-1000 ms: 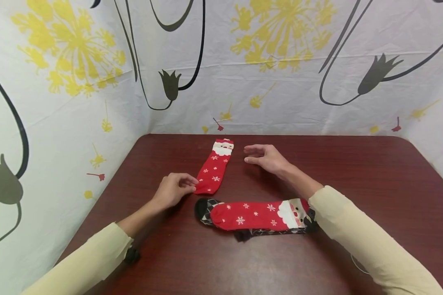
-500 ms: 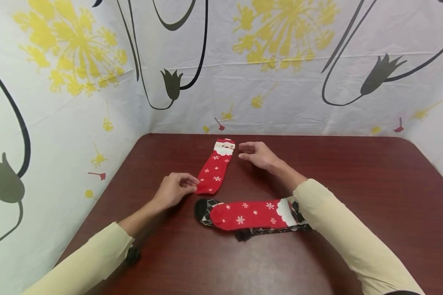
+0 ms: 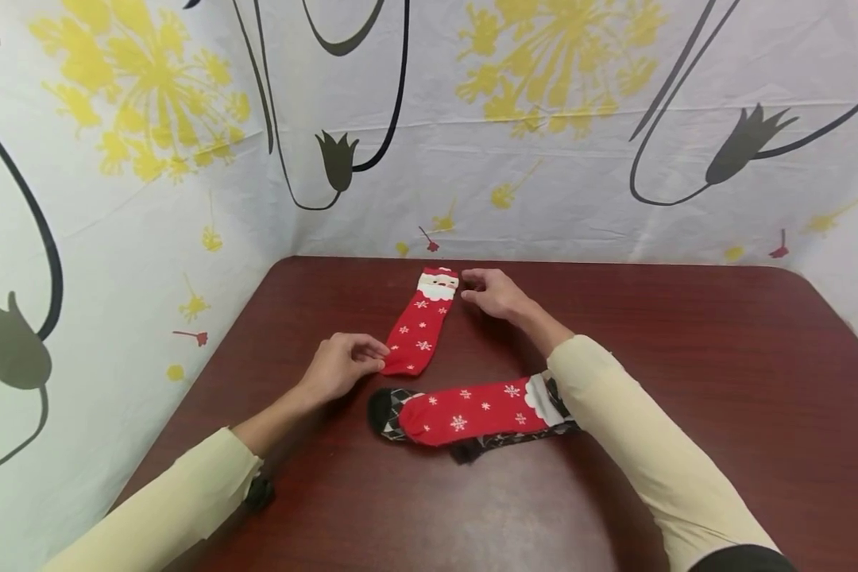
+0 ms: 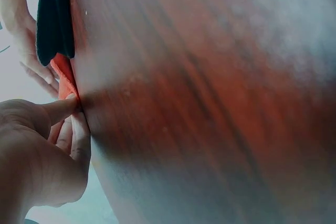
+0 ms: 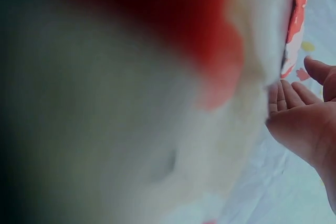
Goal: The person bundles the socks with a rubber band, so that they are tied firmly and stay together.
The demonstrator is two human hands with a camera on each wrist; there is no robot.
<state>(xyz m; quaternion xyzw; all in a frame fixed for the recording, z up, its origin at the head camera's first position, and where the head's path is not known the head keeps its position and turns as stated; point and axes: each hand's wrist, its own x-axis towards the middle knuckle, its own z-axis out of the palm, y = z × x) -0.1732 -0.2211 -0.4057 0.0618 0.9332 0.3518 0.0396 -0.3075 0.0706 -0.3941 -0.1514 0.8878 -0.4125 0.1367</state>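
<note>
A red sock (image 3: 418,330) with white snowflakes and a Santa face at its cuff lies flat toward the back of the table. My left hand (image 3: 339,367) pinches its toe end between thumb and fingers; the left wrist view shows the fingertips (image 4: 70,102) meeting at the red cloth. Beside the cuff, my right hand (image 3: 496,294) is held with fingers loosely bent and nothing between them. Nearer to me, a second red Santa sock (image 3: 465,409) lies across dark argyle socks (image 3: 384,413). My right sleeve (image 3: 615,413) covers that pile's cuff end.
The dark red-brown table (image 3: 722,357) reaches back to a white patterned cloth (image 3: 429,159) hanging behind and at the sides. A small black object (image 3: 260,494) shows under the left sleeve. Blurred sock cloth (image 5: 220,72) fills much of the right wrist view.
My right hand has moved left, up to the sock's cuff. The sock pile has shifted slightly left and tilted, its cuff end now under my sleeve. My left hand has stayed at the toe.
</note>
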